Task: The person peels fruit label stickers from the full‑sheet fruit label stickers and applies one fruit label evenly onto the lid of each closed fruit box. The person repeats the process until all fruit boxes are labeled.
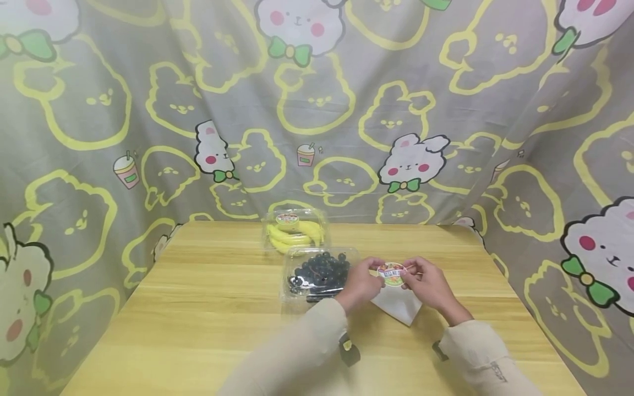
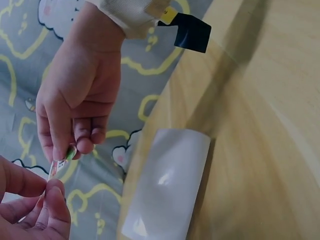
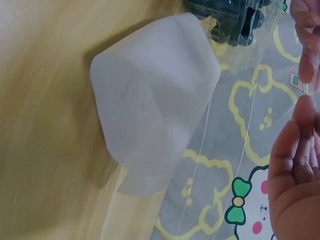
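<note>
Between both hands is a round printed sticker [image 1: 392,274], raised above the table. My left hand [image 1: 361,283] pinches its left edge with thumb and fingers, and my right hand [image 1: 430,283] pinches the right edge. From the left wrist view the sticker [image 2: 60,165] is seen nearly edge-on. Under the hands a curled white sheet [image 1: 396,305] lies on the table; its glossy surface [image 2: 165,185] shows in the left wrist view. Left of the hands sits a clear plastic box [image 1: 292,261] of dark grapes [image 1: 324,269].
Behind the grapes stands a clear box of bananas [image 1: 297,234] with a similar round label [image 1: 288,219] on its lid. The wooden table [image 1: 198,330] ends at a patterned curtain [image 1: 342,110] at the back and sides.
</note>
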Demonstrator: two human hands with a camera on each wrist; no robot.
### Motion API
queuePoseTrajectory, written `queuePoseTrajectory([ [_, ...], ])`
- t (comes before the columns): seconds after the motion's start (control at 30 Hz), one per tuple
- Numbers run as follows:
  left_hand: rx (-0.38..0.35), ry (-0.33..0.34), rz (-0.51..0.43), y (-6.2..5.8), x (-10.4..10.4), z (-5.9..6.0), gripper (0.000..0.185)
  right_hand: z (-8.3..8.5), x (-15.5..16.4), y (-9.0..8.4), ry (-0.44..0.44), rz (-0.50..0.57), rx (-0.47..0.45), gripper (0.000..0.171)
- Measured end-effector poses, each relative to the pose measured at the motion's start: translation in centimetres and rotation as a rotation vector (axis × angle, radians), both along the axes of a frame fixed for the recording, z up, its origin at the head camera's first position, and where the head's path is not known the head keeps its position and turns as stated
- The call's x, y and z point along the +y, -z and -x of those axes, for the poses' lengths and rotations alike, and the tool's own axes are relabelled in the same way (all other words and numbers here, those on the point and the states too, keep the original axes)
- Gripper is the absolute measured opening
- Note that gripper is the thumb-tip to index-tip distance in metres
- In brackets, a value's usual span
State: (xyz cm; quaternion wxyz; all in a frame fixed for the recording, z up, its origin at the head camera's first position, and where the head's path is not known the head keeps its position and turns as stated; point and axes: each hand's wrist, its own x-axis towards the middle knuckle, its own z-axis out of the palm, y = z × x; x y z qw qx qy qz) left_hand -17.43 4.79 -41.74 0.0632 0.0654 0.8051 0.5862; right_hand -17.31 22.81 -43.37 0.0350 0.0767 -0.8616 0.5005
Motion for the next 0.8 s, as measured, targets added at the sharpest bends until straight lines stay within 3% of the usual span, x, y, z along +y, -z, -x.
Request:
queuePoseTrajectory([
  [0.53,-0.007,-0.013,0.124,-1.3,-2.1,0.6,0.044,0.8,-2.4,-0.6,-0.018,0.005,0.036,0.018],
  [0.8,-0.005,-0.023,0.129,-1.4,-3.3,0.9,0.044,1.3,-3.5,-0.8,-0.040,0.010,0.035,0.019],
])
